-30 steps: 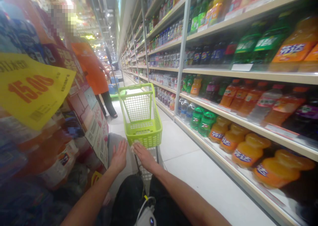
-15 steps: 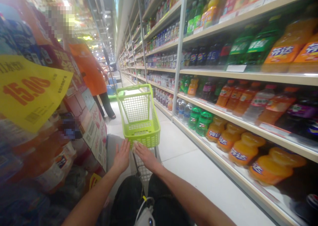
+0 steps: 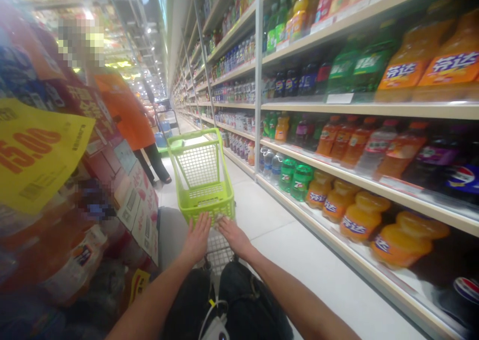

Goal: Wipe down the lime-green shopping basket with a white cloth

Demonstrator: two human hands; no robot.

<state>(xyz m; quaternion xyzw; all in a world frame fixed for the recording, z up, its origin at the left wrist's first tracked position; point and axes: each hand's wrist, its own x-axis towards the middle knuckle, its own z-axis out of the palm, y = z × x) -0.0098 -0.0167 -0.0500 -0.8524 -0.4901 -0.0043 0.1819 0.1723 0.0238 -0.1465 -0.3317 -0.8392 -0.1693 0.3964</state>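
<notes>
A lime-green shopping cart [image 3: 205, 193] stands right in front of me, with a pale lower grid under its basket. My left hand [image 3: 198, 236] is at the near end of the basket, palm down, fingers stretched out and holding nothing. Beside it, my right hand [image 3: 234, 236] has its fingers pressed together. A small, pale, crumpled-looking thing [image 3: 218, 220] is at those fingertips, too blurred to name. Whether either hand touches the basket, I cannot tell.
Shelves on the right carry orange soda bottles [image 3: 361, 218], green soda bottles [image 3: 302, 181] and other drinks. On the left are stacked cartons [image 3: 136, 208] and a yellow price sign [image 3: 41, 150]. A person in an orange top [image 3: 123, 113] stands ahead on the left, near a trolley [image 3: 166, 123].
My view has shifted slightly right, so the cart and person sit further left. Both hands have moved rightward relative to the basket, the right one now near its right corner.
</notes>
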